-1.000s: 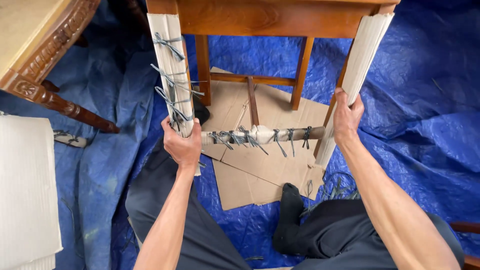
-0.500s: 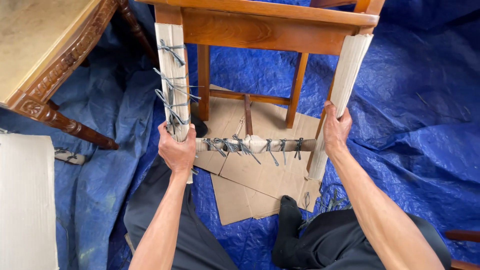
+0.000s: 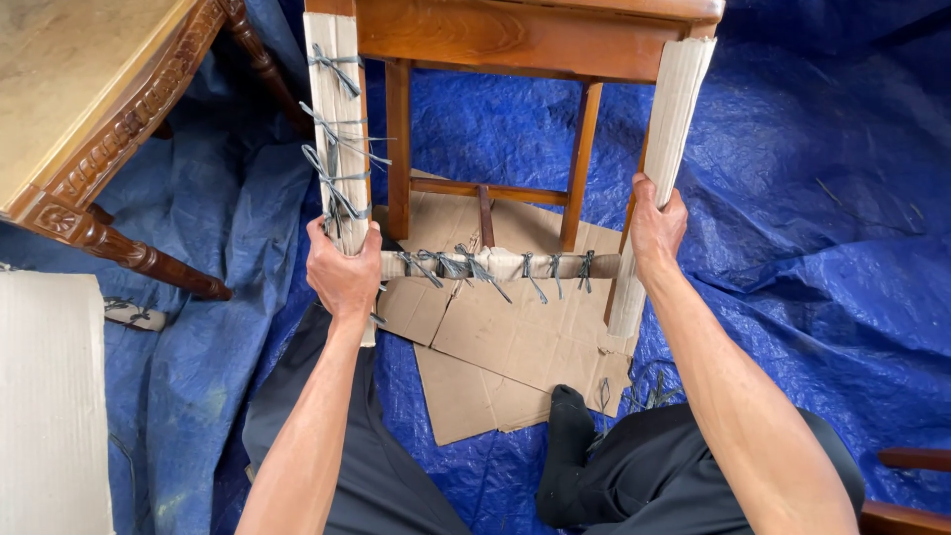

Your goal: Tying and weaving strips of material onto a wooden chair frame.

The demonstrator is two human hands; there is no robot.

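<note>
Left hand (image 3: 342,272) clamped round cardboard-wrapped, string-tied front leg (image 3: 337,129) of wooden chair (image 3: 515,30). Right hand (image 3: 656,226) gripping other wrapped leg (image 3: 666,129), cardboard loose, untied. Chair stands over flattened cardboard (image 3: 515,347) on blue tarp (image 3: 792,198). Advice: hold both legs firm, keep cardboard seam shut.

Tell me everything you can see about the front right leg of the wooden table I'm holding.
The front right leg is sheathed in pale corrugated cardboard from the tabletop corner down to the cardboard sheet on the blue tarp. It tilts slightly, and no ties show on it. The right hand grips it at mid-height, beside the wrapped crossbar.
</note>
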